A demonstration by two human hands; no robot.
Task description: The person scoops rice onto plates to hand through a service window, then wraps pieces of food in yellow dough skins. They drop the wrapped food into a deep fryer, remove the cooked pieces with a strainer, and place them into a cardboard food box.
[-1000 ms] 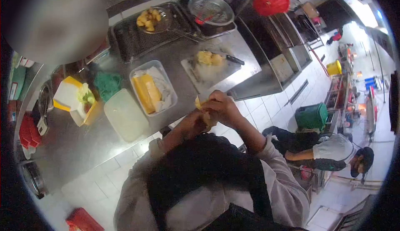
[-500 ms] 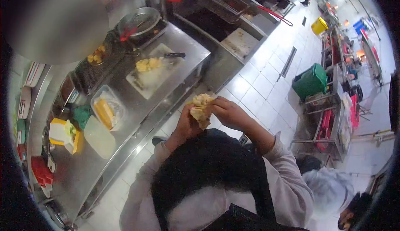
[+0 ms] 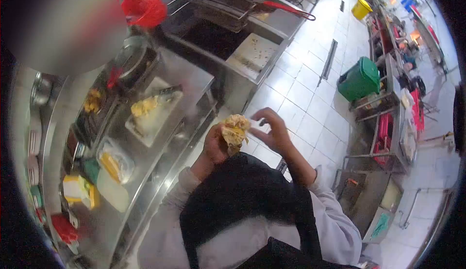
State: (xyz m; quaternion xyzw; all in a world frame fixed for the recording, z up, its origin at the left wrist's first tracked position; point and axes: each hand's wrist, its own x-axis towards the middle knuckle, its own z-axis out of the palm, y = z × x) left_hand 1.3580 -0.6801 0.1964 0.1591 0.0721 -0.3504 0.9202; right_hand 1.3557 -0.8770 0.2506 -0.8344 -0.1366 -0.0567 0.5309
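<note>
**Left hand (image 3: 215, 145) around a piece of food (image 3: 235, 134), right hand (image 3: 273, 130) just beside**

Left fingers: curled and pressed against the side of the piece, probably for steady support, with the ragged, pale-yellow upper part left uncovered. Right fingers: spread, thumb and forefinger parted, near that uncovered part, perhaps for easy access to it; contact not discernible through the blur. Piece of food: held in front of the black apron (image 3: 242, 186), off the edge of the steel worktop (image 3: 188, 73), presumably for a close view.

To the left, on the worktop: a pale board (image 3: 158, 118) bearing yellow lumps (image 3: 144, 106), likely there as a surface for cutting; beside them, a dark object, too blurred to name. Nearer: a clear tub (image 3: 129, 161) with a yellow block (image 3: 110, 166) inside, its lid (image 3: 114, 191) flat alongside, seemingly for free reach into the tub. Next to the lid: a yellow-and-white box (image 3: 73, 187). Beyond the board: a red basket (image 3: 144, 6). Well apart to the right: a green bin (image 3: 360, 80), perhaps so placed for distance from the food.
</note>
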